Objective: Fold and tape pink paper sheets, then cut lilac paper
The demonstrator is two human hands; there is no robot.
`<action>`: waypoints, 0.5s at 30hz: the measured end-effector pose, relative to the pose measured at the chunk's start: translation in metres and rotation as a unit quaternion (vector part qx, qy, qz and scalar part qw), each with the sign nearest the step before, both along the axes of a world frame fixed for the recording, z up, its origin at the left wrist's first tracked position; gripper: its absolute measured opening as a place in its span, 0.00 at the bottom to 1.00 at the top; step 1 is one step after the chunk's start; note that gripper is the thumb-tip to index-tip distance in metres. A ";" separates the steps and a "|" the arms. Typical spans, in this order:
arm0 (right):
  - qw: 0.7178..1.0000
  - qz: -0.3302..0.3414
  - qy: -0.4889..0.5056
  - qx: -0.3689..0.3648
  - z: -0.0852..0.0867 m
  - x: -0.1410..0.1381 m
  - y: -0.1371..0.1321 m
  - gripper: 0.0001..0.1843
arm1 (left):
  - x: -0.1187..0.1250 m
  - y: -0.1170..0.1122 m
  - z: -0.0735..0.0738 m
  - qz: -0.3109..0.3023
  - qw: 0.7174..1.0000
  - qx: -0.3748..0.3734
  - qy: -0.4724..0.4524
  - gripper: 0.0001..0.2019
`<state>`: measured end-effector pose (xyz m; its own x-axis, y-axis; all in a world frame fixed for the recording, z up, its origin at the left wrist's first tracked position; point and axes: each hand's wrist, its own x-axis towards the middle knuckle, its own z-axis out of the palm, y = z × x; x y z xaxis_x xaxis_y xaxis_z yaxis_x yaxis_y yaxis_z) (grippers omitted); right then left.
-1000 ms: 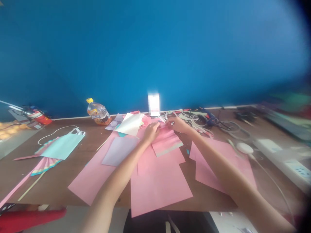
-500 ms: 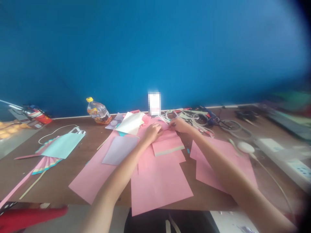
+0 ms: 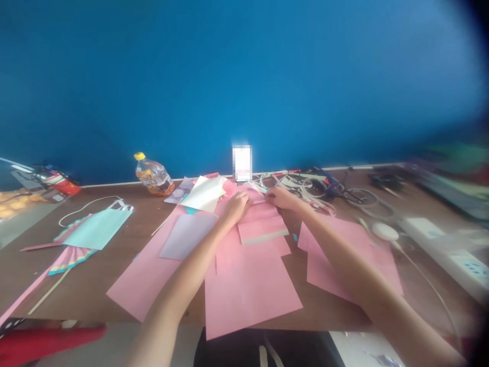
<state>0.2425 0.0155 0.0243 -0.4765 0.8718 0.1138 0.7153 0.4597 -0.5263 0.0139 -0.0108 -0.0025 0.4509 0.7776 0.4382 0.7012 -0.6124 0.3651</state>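
A pink sheet of paper with a pale strip along its near edge (image 3: pixel 263 224) lies across other pink sheets in the middle of the table. At its far left side my left hand (image 3: pixel 239 205) is closed, fingers bent on the paper's far edge. My right hand (image 3: pixel 280 197) pinches the same edge on the right, thumb and fingers together. Between the two hands the far part of the paper looks folded over. Beneath it spreads a larger pink sheet (image 3: pixel 250 300), reaching past the table's front edge. A lilac sheet (image 3: pixel 187 235) is left of my left forearm.
A tilted plastic bottle (image 3: pixel 155 176) with a yellow cap and a lit, blurred screen (image 3: pixel 242 162) stand by the blue wall. Tangled cables (image 3: pixel 305 186) lie behind my right hand. A light-blue mask (image 3: pixel 97 229) is at left, a power strip (image 3: pixel 451 244) at right.
My left hand's fingers have drawn in closer on the paper's far edge. My right hand stays almost in place. The whole view has shifted very slightly.
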 end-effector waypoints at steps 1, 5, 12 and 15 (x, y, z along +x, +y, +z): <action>1.000 -0.012 -0.008 -0.002 -0.001 -0.001 0.000 0.09 | 0.000 0.000 0.000 0.006 1.000 -0.002 -0.005 0.12; 0.998 -0.061 -0.024 0.005 -0.005 -0.001 0.000 0.07 | 0.000 0.000 0.002 0.008 1.000 -0.009 -0.022 0.14; 0.997 -0.071 -0.002 0.004 -0.008 0.001 0.001 0.07 | -0.006 0.007 0.008 -0.021 0.982 -0.138 -0.125 0.13; 0.997 -0.079 0.003 0.000 -0.005 0.000 -0.001 0.07 | -0.010 0.009 0.009 -0.042 0.971 -0.173 -0.157 0.14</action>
